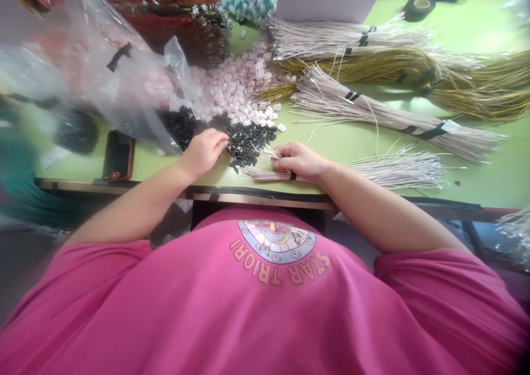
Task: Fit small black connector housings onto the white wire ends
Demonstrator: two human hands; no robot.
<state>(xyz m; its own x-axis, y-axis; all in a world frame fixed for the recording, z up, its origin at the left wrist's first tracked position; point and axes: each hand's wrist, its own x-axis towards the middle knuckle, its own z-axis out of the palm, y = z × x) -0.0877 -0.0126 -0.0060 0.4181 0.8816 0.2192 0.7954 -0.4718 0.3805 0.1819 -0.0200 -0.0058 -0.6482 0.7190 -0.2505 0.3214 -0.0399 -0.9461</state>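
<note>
My left hand (206, 149) is over a heap of small black plastic connectors (250, 140), its fingertips pressed together. Whatever may be between those fingertips is too small to make out. To the right, my right hand (298, 159) pinches the ends of a few white wires (267, 151) between thumb and fingers. Under that hand lies a bundle of white wires (260, 174) bound with black tape, and its far ends (397, 168) fan out to the right past my forearm. White connectors (244, 82) are piled just behind the black ones.
Taped white wire bundles (385, 110) and yellow-green wires (381, 68) lie at the back right, near a roll of black tape (419, 9). Clear plastic bags (120, 71) and a phone (118, 154) are on the left. The table edge (265, 195) runs close before me.
</note>
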